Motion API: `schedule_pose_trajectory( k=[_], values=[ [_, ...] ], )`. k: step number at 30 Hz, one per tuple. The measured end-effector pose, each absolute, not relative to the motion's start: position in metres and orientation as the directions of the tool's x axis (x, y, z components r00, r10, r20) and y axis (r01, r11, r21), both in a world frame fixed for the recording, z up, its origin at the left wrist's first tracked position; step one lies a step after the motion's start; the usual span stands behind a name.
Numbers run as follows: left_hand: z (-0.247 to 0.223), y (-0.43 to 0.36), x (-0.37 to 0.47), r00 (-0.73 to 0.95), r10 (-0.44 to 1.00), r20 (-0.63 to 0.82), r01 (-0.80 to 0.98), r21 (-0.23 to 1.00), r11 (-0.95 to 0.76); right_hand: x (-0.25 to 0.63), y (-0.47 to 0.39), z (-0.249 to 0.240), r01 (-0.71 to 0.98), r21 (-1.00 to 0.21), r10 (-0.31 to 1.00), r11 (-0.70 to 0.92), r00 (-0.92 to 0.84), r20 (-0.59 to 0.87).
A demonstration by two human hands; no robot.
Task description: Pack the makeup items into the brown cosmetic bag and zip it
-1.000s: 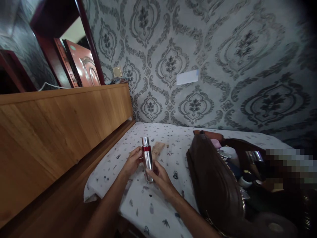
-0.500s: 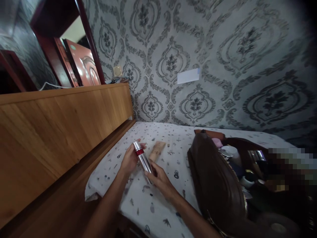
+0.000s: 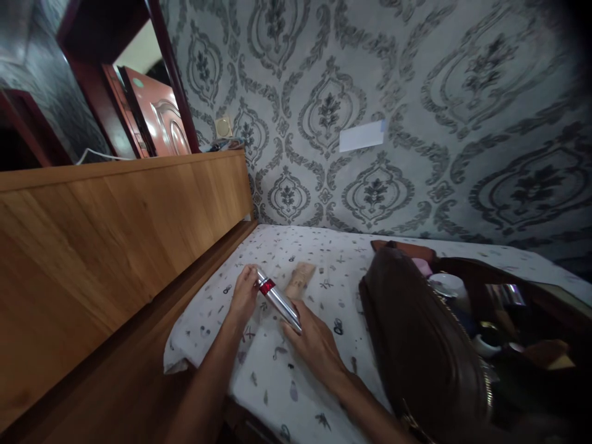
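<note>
A silver bottle with a red band (image 3: pixel 280 304), slim and cylindrical, is held slantwise above the printed sheet, its banded end toward the upper left. My right hand (image 3: pixel 314 336) is closed around its lower end. At the other end, my left hand (image 3: pixel 246 288) has its fingers closed on the silver tip, which they partly cover. Behind the bottle lies a flat beige tube or packet (image 3: pixel 300 277) on the sheet, partly hidden by my right hand and the bottle; its exact kind I cannot make out.
To the right stands an open dark brown bag (image 3: pixel 407 327) with a zip. Inside are a white-lidded jar (image 3: pixel 448 287), a pink item (image 3: pixel 422 267) and other containers. A wooden board (image 3: pixel 124 246) runs along the left. Patterned wallpaper (image 3: pixel 324 111) covers the wall behind the sheet (image 3: pixel 277 364).
The bottle has tilted closer to level, its lower end swinging right with my right hand. My left fingers have closed over its tip. The view has shifted slightly.
</note>
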State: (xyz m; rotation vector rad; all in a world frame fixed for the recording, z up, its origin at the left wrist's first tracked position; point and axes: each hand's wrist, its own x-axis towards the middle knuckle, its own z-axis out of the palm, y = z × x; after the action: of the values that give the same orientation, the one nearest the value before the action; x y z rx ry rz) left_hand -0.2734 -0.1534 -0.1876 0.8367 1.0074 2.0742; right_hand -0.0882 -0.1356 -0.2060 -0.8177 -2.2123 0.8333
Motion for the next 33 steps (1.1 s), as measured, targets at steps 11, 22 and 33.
schedule_pose_trajectory(
  k=[11,22,33],
  values=[
    [-0.192,-0.157,-0.265,-0.325,0.913,0.248,-0.174,0.933,-0.316,-0.045,-0.137,-0.219,0.274,-0.732,0.724,0.623,-0.555,0.409],
    [-0.194,-0.159,-0.264,-0.224,0.930,0.291,-0.088,0.944,-0.317,-0.042,-0.134,-0.236,0.265,-0.692,0.701,0.672,-0.529,0.478],
    [-0.184,-0.168,-0.264,-0.308,0.916,0.257,-0.002,0.963,-0.271,-0.042,-0.138,-0.232,0.257,-0.722,0.716,0.642,-0.537,0.445]
  ],
)
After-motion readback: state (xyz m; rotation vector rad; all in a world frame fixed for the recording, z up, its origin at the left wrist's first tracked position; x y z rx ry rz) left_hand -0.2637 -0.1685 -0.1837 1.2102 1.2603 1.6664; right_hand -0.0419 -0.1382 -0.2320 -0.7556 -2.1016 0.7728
